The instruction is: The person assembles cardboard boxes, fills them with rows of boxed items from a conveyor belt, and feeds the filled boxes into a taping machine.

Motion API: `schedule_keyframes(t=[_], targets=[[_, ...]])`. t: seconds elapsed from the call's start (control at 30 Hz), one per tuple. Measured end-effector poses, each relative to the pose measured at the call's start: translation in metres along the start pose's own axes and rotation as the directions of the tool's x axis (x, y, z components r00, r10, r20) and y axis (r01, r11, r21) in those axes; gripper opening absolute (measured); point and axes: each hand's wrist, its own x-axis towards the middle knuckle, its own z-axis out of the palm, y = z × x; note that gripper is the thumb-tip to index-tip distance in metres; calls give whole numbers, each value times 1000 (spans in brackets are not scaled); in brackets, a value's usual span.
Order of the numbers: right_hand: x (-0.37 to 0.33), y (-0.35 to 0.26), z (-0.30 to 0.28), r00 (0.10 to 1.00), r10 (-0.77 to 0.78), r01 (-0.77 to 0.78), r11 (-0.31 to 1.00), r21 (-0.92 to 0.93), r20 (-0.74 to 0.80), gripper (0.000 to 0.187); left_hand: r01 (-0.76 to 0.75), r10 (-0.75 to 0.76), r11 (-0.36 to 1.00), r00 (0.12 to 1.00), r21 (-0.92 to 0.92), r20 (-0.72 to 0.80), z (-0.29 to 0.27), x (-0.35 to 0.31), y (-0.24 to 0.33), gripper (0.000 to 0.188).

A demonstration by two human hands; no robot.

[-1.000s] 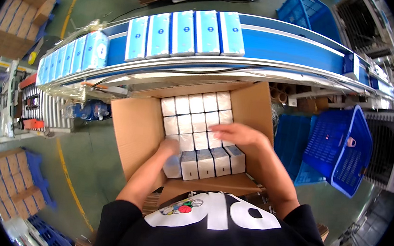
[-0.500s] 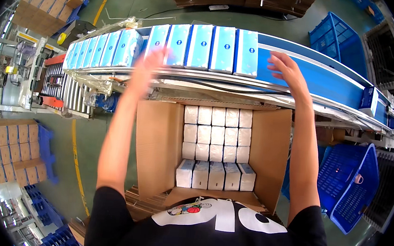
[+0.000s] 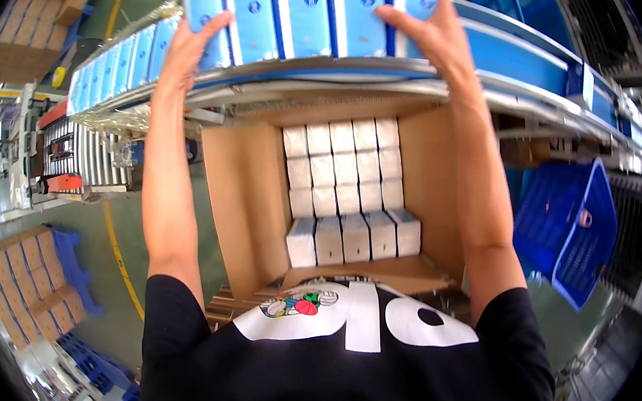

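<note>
A row of several blue-and-white tissue packs (image 3: 304, 15) is squeezed between my two hands at the top of the view, over the conveyor. My left hand (image 3: 186, 54) presses the row's left end, thumb across the front of the end pack. At the other end my right hand (image 3: 438, 40) grips the last pack, its thumb also on the front. Below them stands an open cardboard box (image 3: 238, 192) with its flaps spread. White-ended packs (image 3: 344, 164) fill it in rows, the nearest row showing bluish tops.
More packs (image 3: 122, 61) queue on the conveyor (image 3: 508, 60) to the left. A blue plastic basket (image 3: 567, 216) is at the right. On the left are a roller track (image 3: 94, 151) and stacked cartons on pallets (image 3: 31, 281). The near box flap borders my shirt.
Both hands have closed on the ends of the pack row, which now looks larger and higher in view. The view has shifted and tilted; the box appears further up.
</note>
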Motion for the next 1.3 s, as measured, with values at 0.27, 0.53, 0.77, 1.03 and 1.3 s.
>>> schedule_keyframes(t=[0.27, 0.53, 0.77, 1.03, 1.3], targets=[[-194, -5, -65, 921, 292, -218, 935, -280, 258, 108, -27, -52, 804, 992, 594, 115, 60, -216, -22, 100], [-210, 139, 71, 193, 791, 94, 574, -813, 581, 60, 74, -602, 754, 474, 653, 643, 128, -189, -244, 34], [-231, 176, 100, 196, 393, -55, 919, -390, 898, 50, 176, -155, 982, 518, 73, 841, 57, -145, -67, 45], [-246, 132, 58, 412, 393, -107, 917, -385, 822, 49, 552, 244, 597, 566, 582, -788, -283, -9, -104, 59], [-242, 101, 9, 568, 462, -224, 883, -412, 681, 56, 839, -15, 173, 526, 516, -850, -314, 84, -124, 72]])
